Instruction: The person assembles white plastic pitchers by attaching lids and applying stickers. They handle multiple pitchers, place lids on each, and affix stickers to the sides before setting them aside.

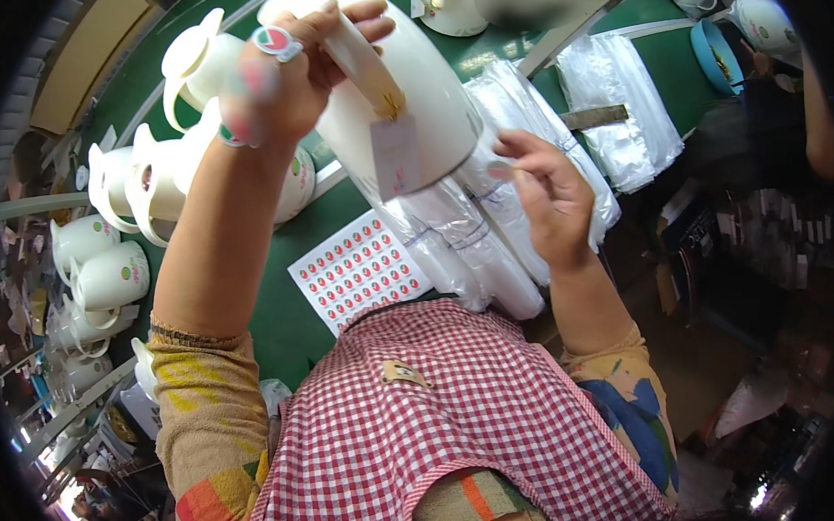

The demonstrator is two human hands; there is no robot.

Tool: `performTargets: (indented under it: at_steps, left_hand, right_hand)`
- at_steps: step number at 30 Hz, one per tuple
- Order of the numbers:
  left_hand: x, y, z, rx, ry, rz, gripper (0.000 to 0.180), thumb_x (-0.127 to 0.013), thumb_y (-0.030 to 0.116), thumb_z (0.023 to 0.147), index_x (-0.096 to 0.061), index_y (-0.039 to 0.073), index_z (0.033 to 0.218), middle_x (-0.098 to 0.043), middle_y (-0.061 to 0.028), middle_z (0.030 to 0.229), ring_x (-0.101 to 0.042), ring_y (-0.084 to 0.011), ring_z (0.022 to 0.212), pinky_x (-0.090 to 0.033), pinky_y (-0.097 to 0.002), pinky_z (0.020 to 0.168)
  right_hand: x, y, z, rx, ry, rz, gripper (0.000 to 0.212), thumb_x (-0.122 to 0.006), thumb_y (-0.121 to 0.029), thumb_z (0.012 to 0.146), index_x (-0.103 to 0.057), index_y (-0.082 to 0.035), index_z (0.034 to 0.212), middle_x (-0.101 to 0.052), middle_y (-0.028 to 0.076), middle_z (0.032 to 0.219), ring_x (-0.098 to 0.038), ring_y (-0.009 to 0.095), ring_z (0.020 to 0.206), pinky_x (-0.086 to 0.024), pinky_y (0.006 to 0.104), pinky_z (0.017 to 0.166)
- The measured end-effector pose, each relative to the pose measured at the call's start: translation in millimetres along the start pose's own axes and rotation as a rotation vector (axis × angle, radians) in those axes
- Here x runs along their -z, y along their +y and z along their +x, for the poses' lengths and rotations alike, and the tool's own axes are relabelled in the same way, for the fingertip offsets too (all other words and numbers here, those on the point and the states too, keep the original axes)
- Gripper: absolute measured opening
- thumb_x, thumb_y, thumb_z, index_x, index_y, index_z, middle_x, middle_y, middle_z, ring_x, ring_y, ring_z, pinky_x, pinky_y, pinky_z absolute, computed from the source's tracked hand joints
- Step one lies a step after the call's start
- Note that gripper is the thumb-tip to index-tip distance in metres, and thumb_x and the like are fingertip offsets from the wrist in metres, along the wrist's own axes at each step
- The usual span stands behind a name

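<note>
Tilted above the table is a white vacuum jug [401,80], its base turned toward my right hand. My left hand [296,72] is closed around its handle, from which a white paper tag [395,155] hangs on a thin tie. Round red-and-green stickers [277,43] cling to the back of my left hand and to the wrist, partly blurred. Close to the jug's base, my right hand [556,195] has thumb and fingers curled in a pinch. At its fingertips shows a small pale disc that looks like a round sticker [499,170], too blurred for detail.
A sheet of round stickers [360,269] lies on the green table [279,341] before me. Bundled clear plastic bags [464,243] lie beside it, with another stack [618,114] farther right. More white jugs [159,176] crowd the left. A blue bowl [716,59] stands far right, near another person's arm [818,131].
</note>
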State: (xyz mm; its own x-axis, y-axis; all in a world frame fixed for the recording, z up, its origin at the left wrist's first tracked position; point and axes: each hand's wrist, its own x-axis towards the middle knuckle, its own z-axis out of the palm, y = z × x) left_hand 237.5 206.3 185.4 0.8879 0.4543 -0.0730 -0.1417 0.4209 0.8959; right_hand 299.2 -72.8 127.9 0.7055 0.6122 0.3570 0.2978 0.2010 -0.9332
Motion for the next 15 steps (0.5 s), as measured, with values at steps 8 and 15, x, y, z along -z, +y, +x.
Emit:
performTargets:
  at_steps: [8,15]
  left_hand:
    - [-25,-52,-11,0.189,0.24,-0.217,0.033,-0.05,0.012,0.093,-0.047,-0.008,0.12,-0.061,-0.0218,0.117,-0.064,-0.0297,0.105,-0.052,-0.0386,0.094]
    - [-12,-65,3,0.165,0.215,-0.228,0.027,-0.048,0.01,0.093,-0.043,-0.004,0.116,-0.062,-0.0191,0.117,-0.066,-0.0281,0.1,-0.054,-0.0366,0.089]
  right_hand:
    - [-54,-14,-26,-0.077,-0.604,-0.09,0.006,-0.06,-0.004,0.084,-0.06,0.0,0.089,-0.064,0.018,0.113,-0.063,0.025,0.102,-0.049,0.0349,0.088]
    - [-1,-15,30,0.479,-0.214,-0.714,0.015,-0.066,0.006,0.075,-0.063,0.0,0.088,-0.067,0.013,0.088,-0.067,0.023,0.073,-0.054,0.0298,0.063]
